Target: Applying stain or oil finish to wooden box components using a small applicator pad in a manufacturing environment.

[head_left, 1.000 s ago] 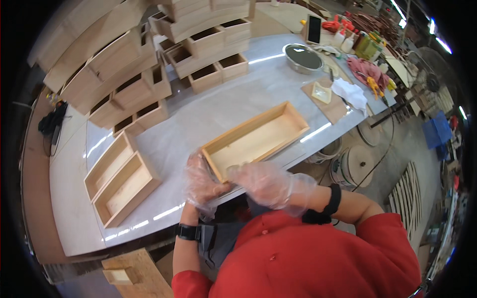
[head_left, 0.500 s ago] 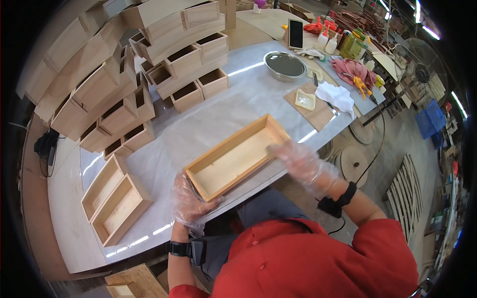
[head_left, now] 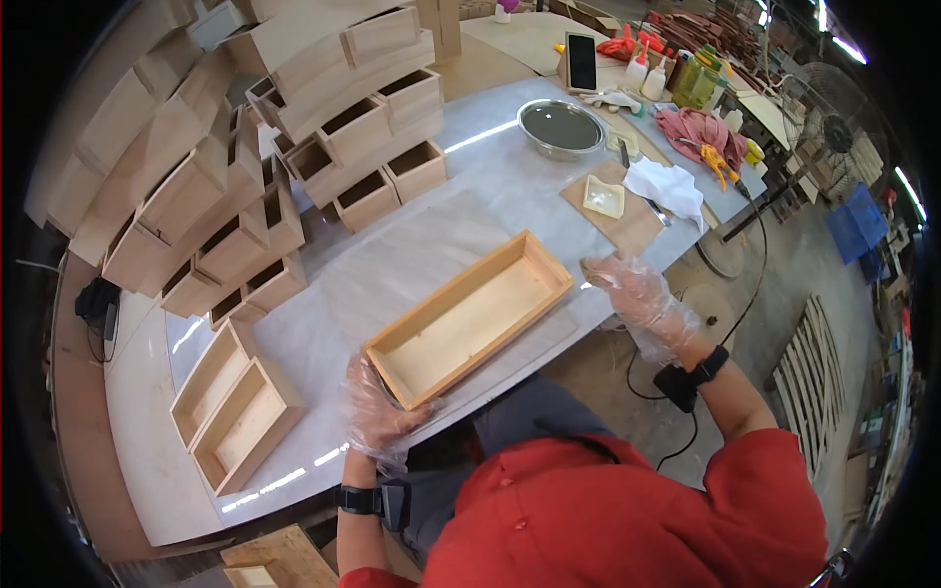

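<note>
A shallow open wooden drawer box [head_left: 470, 306] lies slantwise near the table's front edge, its rim a darker honey colour than its pale floor. Gripping its near left corner is my left hand [head_left: 380, 402], in a clear plastic glove, with the fingers partly hidden beneath the box. My right hand [head_left: 642, 299], gloved alike, is off the box's right end, over the table's edge. Its fingers close on a small greyish-tan piece [head_left: 594, 269] whose kind I cannot make out. Two pale wooden drawer boxes [head_left: 245, 426] lie side by side to the left.
Stacked wooden drawers [head_left: 363, 147] fill the table's far left. Farther right are a metal bowl of dark liquid [head_left: 561, 129], a small square dish [head_left: 603, 197], a white cloth [head_left: 667, 188], a pink cloth [head_left: 701, 137], an orange-handled tool [head_left: 720, 165] and white bottles [head_left: 636, 73]. A cable hangs off the right edge.
My right hand has moved away from the box's right end, outward to the right, with the small piece still in its fingers. My left hand keeps its hold on the near left corner.
</note>
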The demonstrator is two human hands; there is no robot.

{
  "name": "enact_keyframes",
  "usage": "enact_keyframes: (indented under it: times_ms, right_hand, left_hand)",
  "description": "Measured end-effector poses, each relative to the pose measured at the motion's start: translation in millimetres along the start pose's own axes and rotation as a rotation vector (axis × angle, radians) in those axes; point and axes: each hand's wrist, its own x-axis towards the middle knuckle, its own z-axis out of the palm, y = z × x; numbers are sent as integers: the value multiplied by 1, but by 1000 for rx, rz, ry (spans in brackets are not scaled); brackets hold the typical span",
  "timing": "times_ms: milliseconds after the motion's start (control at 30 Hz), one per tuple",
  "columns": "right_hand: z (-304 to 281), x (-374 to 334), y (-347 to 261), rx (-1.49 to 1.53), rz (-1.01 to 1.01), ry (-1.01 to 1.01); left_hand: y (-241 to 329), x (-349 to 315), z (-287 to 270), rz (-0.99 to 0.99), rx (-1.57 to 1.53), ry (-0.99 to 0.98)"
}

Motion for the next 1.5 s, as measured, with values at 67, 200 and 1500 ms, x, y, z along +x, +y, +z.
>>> enact_keyframes:
  times_ms: [67,200,1500]
  right_hand:
    - [-3,13,2,215,143,-19]
    - [-6,66,-31,268,-52,35]
    - [77,104,-84,168,-500,-4]
  left_hand:
    - [-3,-1,-1,-1,48,15]
    - [1,-3,0,-63,-62,18]
    - [40,-40,19,-286,-412,327]
